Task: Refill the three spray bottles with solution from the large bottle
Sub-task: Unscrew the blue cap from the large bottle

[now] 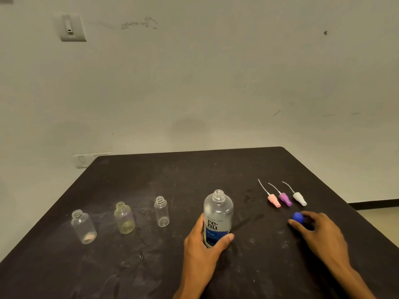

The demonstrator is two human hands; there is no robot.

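On the black table [194, 169], three small clear spray bottles stand uncapped in a row at the left: one [83, 227] with a pinkish base, one [124, 219] tinted yellow, and a narrower one [161, 212]. Right of them the large solution bottle [218, 214] stands upright and open, the left hand [205, 247] wrapped round its lower half. Three spray heads, pink [273, 200], purple [285, 199] and white [299, 198], lie side by side further right. Near them, the right hand [319, 231] pinches one blue cap [298, 217] at the tabletop.
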